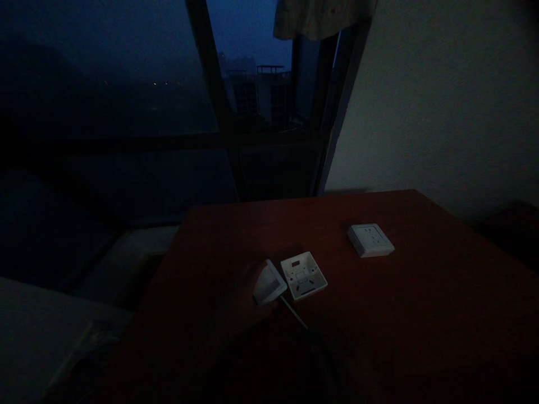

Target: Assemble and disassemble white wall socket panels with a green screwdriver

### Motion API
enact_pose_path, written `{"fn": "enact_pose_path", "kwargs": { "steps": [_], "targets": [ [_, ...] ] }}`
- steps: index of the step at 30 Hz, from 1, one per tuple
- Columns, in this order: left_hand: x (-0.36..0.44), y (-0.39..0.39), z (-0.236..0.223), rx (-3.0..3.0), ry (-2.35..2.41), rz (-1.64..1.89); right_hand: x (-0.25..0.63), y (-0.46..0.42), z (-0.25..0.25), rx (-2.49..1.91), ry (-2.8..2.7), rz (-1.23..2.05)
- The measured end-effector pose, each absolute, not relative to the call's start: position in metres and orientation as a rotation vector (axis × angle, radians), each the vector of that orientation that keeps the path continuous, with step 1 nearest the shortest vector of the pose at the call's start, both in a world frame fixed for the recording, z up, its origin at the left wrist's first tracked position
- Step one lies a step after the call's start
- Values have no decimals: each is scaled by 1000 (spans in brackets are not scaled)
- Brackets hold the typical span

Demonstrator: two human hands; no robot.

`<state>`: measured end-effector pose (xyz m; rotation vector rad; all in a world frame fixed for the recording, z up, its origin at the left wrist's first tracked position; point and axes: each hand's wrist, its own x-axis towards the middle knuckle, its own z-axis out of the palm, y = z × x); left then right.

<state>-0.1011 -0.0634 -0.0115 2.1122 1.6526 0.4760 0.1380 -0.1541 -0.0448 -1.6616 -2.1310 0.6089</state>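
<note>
My left hand (241,300) is closed round a white faceplate (270,282), held tilted above the table. It looks like a socket or switch plate; its markings are too dark to read. My right hand (337,353), very dim in the shadow, grips a screwdriver (293,312) by its handle. The thin metal shaft points up and left, and its tip reaches the lower edge of the faceplate. Whether the tip touches a screw I cannot tell. Just right of the faceplate, an open white back box (304,276) lies on the table with its hollow side up.
A complete white wall socket (371,240) in its box lies further right on the reddish-brown table (421,280). Behind the table are a dark-framed window (227,123) and a short curtain (322,17). A pale wall (429,101) rises at right. The room is very dark.
</note>
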Motion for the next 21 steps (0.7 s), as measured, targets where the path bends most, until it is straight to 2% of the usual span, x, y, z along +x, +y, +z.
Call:
{"fn": "enact_pose_path", "kwargs": {
  "steps": [8,15,21],
  "targets": [
    [-116,-31,3,2074,1793,688,134,-160,-40,-1683,-1981,559],
    [-123,20,6,2231,1708,511,139,-158,-37,-1689,-1947,654],
    [-121,33,-3,2283,1641,509,141,-157,-37,-1708,-1880,779]
  ]
}}
